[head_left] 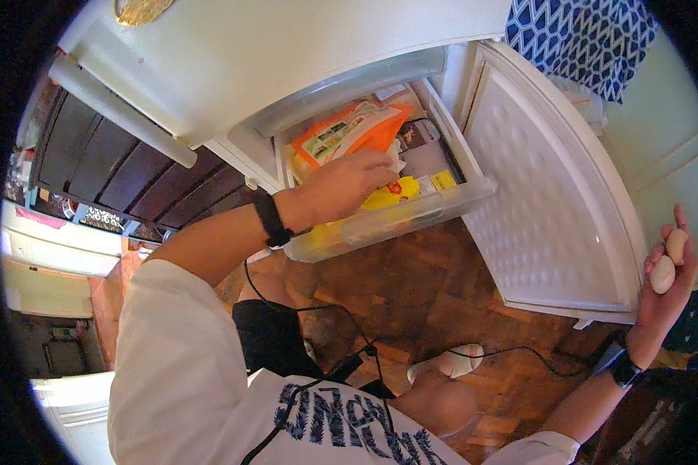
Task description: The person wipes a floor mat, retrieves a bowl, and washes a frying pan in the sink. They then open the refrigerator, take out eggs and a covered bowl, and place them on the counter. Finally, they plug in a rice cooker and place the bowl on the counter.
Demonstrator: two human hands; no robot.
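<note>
My left hand [352,177] reaches into a pulled-out plastic refrigerator drawer [395,215], its fingers bent down among the packages. Under the fingers lies a yellow plastic package [391,195], and a whitish wrapper shows beside them. Whether they grip anything is hidden. An orange-and-white bag [355,131] rests just behind this hand. Far to the right, outside the open door, my right hand [672,267] cradles two pale eggs, one egg [663,274] nearer the wrist and another egg [676,245] by the fingers.
The white refrigerator door [549,186] hangs open right of the drawer. Black cables [343,314] cross in front of my body above the wooden floor [436,279]. At the left stands a dark slatted piece of furniture [122,168]. A blue-and-white patterned cloth [581,40] hangs at upper right.
</note>
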